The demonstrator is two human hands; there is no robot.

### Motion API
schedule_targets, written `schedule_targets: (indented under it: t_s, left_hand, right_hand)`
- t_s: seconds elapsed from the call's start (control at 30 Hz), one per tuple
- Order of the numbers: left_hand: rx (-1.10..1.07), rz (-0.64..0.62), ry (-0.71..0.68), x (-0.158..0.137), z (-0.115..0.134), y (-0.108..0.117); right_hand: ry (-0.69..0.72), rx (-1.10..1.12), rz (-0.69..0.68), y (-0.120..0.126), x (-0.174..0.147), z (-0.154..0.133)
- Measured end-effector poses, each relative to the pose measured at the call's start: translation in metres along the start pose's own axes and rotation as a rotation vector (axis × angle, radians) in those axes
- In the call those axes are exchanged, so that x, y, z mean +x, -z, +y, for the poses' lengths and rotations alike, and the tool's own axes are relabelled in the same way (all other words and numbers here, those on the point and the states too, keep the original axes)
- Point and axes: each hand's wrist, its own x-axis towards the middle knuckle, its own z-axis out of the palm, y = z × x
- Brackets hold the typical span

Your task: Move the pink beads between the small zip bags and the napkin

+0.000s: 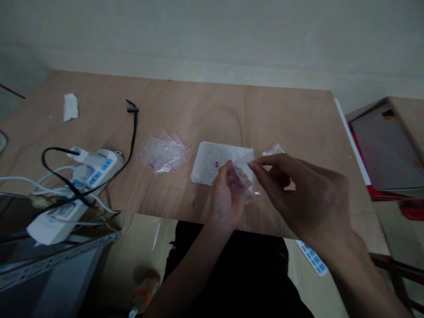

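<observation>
My left hand [227, 196] is closed around the lower part of a clear plastic bag [243, 183] with small roundish pieces in it. The thumb and forefinger of my right hand [298, 190] pinch the bag's upper edge on the right. Beneath and behind the bag lies a shallow white tray [202, 170], and two tiny red pieces [217, 164] sit on it. To the left is a loose pile of clear zip bags [164, 152] with red strips. Another zip bag [273, 149] lies partly hidden behind my right hand.
A white power strip [96, 168] with tangled cables overhangs the wooden table [198, 110] at the left. A black cable [134, 128] and a white paper scrap [70, 107] lie farther back. A box [387, 145] stands beyond the right edge. A bottle [145, 291] is below.
</observation>
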Motion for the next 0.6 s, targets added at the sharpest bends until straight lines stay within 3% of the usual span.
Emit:
schedule_targets:
  t_s: [0.23,0.33,0.4,0.5,0.57,0.6]
  left_hand:
    - [-0.029,-0.013,0.069,-0.001,0.003,0.002]
    - [-0.032,0.042,0.069,0.000,0.005,0.000]
    - [0.011,0.091,0.061,0.003,0.007,-0.002]
    - [0.278,0.041,-0.013,0.017,0.011,0.000]
    - [0.646,0.006,-0.245,0.033,0.015,0.003]
    - [0.879,0.007,-0.431,0.043,0.017,0.005]
  right_hand:
    - [-0.013,0.068,-0.073,0.004,-0.002,0.002]
    - [-0.167,0.209,-0.076,0.006,-0.004,0.001]
    - [-0.360,0.339,0.027,0.004,-0.008,0.005]
    - [-0.664,0.562,0.338,-0.010,-0.021,0.028]
    - [-0.817,0.669,0.500,-0.027,-0.035,0.053]
    - [-0.887,0.688,0.540,-0.037,-0.042,0.066]
